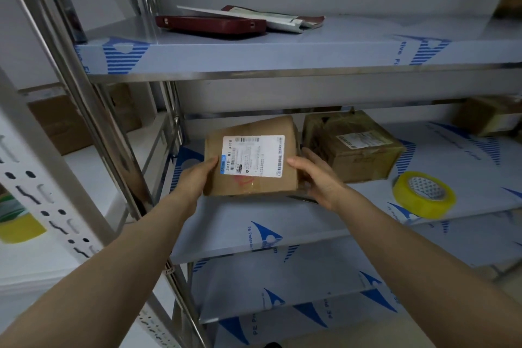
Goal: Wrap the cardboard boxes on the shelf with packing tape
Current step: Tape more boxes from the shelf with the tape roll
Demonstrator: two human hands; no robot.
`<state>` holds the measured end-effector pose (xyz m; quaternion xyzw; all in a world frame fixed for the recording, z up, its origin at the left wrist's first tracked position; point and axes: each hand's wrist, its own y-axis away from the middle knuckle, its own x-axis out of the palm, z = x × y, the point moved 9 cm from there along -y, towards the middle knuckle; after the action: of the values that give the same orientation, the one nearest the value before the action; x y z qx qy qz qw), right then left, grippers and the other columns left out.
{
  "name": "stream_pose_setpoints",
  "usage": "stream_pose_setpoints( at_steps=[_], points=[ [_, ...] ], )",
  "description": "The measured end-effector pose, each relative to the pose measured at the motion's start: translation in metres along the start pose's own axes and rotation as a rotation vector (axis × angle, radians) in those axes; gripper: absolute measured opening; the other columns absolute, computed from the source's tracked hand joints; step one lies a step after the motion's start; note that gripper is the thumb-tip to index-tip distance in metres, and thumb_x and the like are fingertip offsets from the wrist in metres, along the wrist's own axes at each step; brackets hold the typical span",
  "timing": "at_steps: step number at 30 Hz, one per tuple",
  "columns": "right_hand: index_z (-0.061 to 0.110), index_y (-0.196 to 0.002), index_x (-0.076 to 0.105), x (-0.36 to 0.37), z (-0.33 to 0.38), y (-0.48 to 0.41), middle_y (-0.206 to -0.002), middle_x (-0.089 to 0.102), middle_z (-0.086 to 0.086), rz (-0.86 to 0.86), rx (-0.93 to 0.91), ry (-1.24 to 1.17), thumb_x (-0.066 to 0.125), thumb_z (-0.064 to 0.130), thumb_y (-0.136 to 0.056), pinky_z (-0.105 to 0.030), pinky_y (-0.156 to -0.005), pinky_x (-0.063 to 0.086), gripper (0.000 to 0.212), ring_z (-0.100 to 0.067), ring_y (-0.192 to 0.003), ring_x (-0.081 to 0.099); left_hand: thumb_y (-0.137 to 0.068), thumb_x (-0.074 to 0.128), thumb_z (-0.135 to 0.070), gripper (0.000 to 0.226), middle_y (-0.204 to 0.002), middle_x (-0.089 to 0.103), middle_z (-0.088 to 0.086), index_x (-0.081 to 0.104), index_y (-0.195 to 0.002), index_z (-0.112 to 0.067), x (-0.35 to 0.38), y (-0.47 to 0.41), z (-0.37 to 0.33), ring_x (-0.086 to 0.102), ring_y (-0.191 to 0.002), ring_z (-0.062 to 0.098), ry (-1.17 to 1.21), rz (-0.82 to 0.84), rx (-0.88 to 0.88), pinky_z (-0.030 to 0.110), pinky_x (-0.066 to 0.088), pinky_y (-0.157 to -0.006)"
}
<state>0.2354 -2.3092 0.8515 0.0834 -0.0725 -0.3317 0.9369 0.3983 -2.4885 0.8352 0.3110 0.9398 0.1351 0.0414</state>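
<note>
The left hand (197, 178) grips the box (248, 127) at its left edge, thumb on the top face, the other fingers hidden beneath. The right hand (316, 178) clamps the right edge, thumb beside the label (254, 155), fingers curled round the side. The box is tilted, label up, at the front left of the middle shelf (254, 217); I cannot tell whether it rests there. The tape (423, 195) lies flat well to the right, untouched. A second box (356, 150) stands just behind, and a third (488, 118) is far right. Above lie a red case (211, 24) and papers (268, 15). This looks like positioning a box, with wrapping not begun. Next, one hand must let go, reach the tape and find its loose end.
</note>
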Motion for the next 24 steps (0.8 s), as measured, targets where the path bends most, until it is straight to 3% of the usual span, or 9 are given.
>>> stream_pose_setpoints(
  at_steps=[1,3,5,11,15,17,19,22,24],
  points=[
    [0.022,-0.151,0.020,0.001,0.007,0.001,-0.140,0.047,-0.002,-0.040,-0.058,0.120,0.084,0.041,-0.055,-0.040,-0.100,0.045,0.117,-0.021,-0.123,0.049,-0.092,0.053,-0.047,0.041,-0.129,0.058,0.005,0.057,-0.120,-0.017,-0.005,-0.001,-0.003,0.054,-0.110,0.018,-0.036,-0.062,0.028,0.033,0.038,-0.094],
    [0.020,-0.150,0.016,0.008,0.027,0.006,-0.140,0.044,0.000,-0.095,-0.219,0.375,0.086,0.033,-0.061,-0.031,-0.102,0.039,0.114,-0.016,-0.125,0.045,-0.088,0.053,-0.057,0.065,-0.147,0.041,0.006,0.040,-0.141,-0.020,-0.004,-0.002,-0.005,0.041,-0.130,0.023,0.026,-0.079,0.001,0.044,0.030,-0.106],
    [0.021,-0.151,0.010,0.019,0.036,0.009,-0.143,0.038,-0.001,-0.118,-0.321,0.595,0.088,0.034,-0.062,-0.032,-0.106,0.034,0.119,-0.017,-0.133,0.037,-0.084,0.053,-0.065,0.079,-0.153,0.029,0.005,0.026,-0.148,-0.027,0.004,0.001,-0.007,0.030,-0.139,0.023,0.118,-0.050,-0.048,0.050,0.027,-0.108],
    [0.020,-0.152,-0.001,0.033,0.036,0.011,-0.156,0.016,-0.004,-0.199,-0.379,0.948,0.084,0.052,-0.058,-0.040,-0.116,0.017,0.131,-0.023,-0.143,0.015,-0.088,0.058,-0.049,0.064,-0.140,0.043,-0.001,0.040,-0.144,-0.023,0.032,0.010,-0.037,0.037,-0.134,0.019,-0.028,0.026,0.196,0.040,0.032,-0.108],
    [0.017,-0.152,0.005,0.043,0.045,0.014,-0.154,0.019,-0.006,-0.221,-0.452,1.116,0.083,0.055,-0.058,-0.040,-0.115,0.014,0.128,-0.024,-0.141,0.018,-0.082,0.070,-0.035,0.062,-0.129,0.056,0.003,0.049,-0.137,-0.015,0.049,0.019,-0.048,0.056,-0.111,0.016,-0.056,0.079,0.278,0.034,0.047,-0.098],
    [0.017,-0.151,0.012,0.044,0.048,0.014,-0.152,0.025,-0.005,-0.177,-0.462,1.044,0.084,0.051,-0.060,-0.038,-0.115,0.017,0.122,-0.022,-0.139,0.023,-0.084,0.071,-0.024,0.050,-0.121,0.063,0.008,0.056,-0.130,-0.010,0.046,0.019,-0.049,0.063,-0.097,0.015,0.030,0.050,0.287,0.031,0.053,-0.089],
    [0.017,-0.149,0.022,0.033,0.055,0.017,-0.143,0.037,-0.001,-0.176,-0.459,0.715,0.079,0.042,-0.072,-0.035,-0.111,0.029,0.099,-0.016,-0.131,0.034,-0.087,0.068,-0.020,0.042,-0.116,0.065,0.009,0.059,-0.126,-0.010,0.037,0.016,-0.041,0.064,-0.090,0.013,0.139,0.029,0.240,0.031,0.055,-0.081],
    [0.020,-0.143,0.038,-0.012,0.057,0.015,-0.139,0.046,0.002,-0.375,-0.380,0.190,0.052,0.027,-0.097,-0.025,-0.099,0.033,0.049,-0.009,-0.121,0.042,-0.090,0.062,-0.030,0.037,-0.117,0.060,0.006,0.055,-0.124,-0.017,0.025,0.010,-0.020,0.058,-0.102,0.019,0.323,0.069,0.059,0.039,0.055,-0.079],
    [0.019,-0.140,0.045,-0.036,0.041,0.005,-0.140,0.047,-0.002,-0.458,-0.251,0.052,0.047,0.018,-0.097,-0.026,-0.098,0.035,0.043,-0.015,-0.124,0.044,-0.089,0.062,-0.039,0.043,-0.119,0.058,0.009,0.053,-0.124,-0.016,0.021,0.005,-0.004,0.057,-0.109,0.025,0.442,0.114,-0.095,0.046,0.056,-0.082]
  ],
)
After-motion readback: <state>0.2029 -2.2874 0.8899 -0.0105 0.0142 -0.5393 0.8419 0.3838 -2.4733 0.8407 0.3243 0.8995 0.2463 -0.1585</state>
